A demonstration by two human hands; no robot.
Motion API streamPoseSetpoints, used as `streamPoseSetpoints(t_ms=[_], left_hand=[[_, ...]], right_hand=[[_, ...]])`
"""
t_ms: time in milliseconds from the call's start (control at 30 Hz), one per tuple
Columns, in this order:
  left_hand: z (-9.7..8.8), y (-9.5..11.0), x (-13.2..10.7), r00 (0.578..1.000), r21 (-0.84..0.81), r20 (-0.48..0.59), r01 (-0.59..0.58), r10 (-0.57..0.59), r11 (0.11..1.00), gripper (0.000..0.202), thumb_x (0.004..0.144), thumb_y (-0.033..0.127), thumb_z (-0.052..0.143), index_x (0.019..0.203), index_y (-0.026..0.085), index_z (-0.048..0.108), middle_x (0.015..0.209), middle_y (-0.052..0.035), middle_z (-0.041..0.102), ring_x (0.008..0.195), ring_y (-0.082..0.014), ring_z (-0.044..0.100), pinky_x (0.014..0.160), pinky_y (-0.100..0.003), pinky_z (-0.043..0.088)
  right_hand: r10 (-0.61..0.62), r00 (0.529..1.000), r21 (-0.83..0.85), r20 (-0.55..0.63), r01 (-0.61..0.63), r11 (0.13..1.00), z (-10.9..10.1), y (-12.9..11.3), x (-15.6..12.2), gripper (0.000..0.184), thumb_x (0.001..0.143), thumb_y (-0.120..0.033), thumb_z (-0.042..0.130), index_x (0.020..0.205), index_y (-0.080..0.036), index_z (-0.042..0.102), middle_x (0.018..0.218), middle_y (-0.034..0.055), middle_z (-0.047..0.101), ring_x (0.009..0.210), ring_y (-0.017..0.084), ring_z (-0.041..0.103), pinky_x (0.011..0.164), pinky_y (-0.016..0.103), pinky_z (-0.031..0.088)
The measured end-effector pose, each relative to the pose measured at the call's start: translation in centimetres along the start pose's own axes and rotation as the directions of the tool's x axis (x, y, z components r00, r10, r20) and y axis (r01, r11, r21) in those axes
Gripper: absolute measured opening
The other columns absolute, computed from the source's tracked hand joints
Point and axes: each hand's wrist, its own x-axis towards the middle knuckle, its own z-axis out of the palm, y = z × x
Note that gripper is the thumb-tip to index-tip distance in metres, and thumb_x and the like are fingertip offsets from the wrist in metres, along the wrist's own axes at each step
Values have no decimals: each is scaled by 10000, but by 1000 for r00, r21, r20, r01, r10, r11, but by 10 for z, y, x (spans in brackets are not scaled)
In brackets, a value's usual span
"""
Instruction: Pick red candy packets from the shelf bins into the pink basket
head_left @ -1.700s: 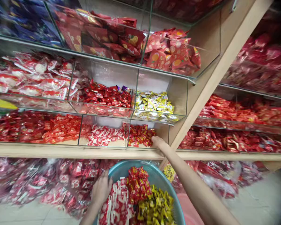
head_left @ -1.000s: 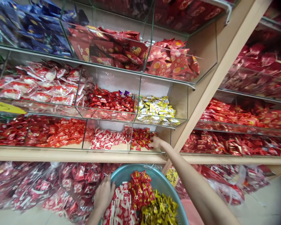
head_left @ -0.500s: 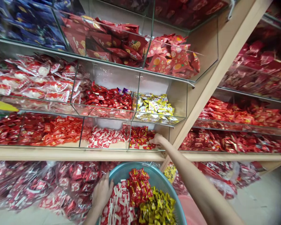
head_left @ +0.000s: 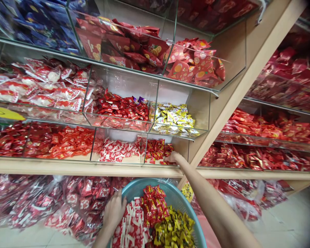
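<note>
The right hand (head_left: 173, 157) reaches into the lowest bin (head_left: 181, 146), palm turned down and fingertips at the right end of the red sweets (head_left: 158, 148); the fingers look bent, but whether they pinch a sweet I cannot tell; the pile spreads leftward from them to the glass divider (head_left: 145, 149). The step in hand seems to be handling these sweets in the bin; a next move from here would call for a light closing of the fingers and a lift clear of the glass front.

The left hand (head_left: 114, 208) lies at the left rim of the basin (head_left: 192, 208), fingers touching it; how firmly it grips, if at all, I cannot tell; it probably serves to steady the basin, which stands below and in front of the ledge (head_left: 98, 168). Inside, a red heap (head_left: 155, 202) lies toward the far side, striped sweets (head_left: 131, 224) to its left and nearer, yellow sweets (head_left: 174, 228) to its right and nearer; bagged sweets (head_left: 80, 196) lie under the ledge beyond the left hand.
</note>
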Motion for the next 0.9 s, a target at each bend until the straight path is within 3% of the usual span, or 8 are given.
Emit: streamPoseSetpoints(t_ms=[400, 667, 900], left_hand=[[-3, 1, -1, 999, 5, 35, 23, -23, 1000, 443, 912, 270, 293, 1288, 78, 425, 1238, -162, 553, 1022, -207, 596, 814, -294, 453], [-2, 1, 0, 999, 3, 28, 17, -17, 1000, 438, 909, 263, 297, 1280, 74, 430, 1230, -161, 559, 1013, -205, 598, 817, -293, 450], [-8, 5, -3, 1000, -21, 18, 20, -19, 1000, 441, 917, 281, 282, 1283, 86, 431, 1180, -152, 590, 962, -198, 612, 789, -292, 455]], right_hand=[[-70, 997, -111, 36, 73, 991, -6, -7, -8, 398, 574, -462, 723, 776, -126, 656, 727, 101, 671, 732, 235, 653, 594, 295, 498], [-149, 989, -171, -4, 146, 974, -9, -10, -19, 459, 604, -420, 719, 931, -103, 666, 994, 197, 665, 931, 294, 634, 703, 314, 494], [-208, 975, -150, -76, 195, 969, -23, -1, -43, 535, 678, -528, 648, 977, -84, 650, 973, 184, 667, 885, 266, 642, 643, 271, 461]])
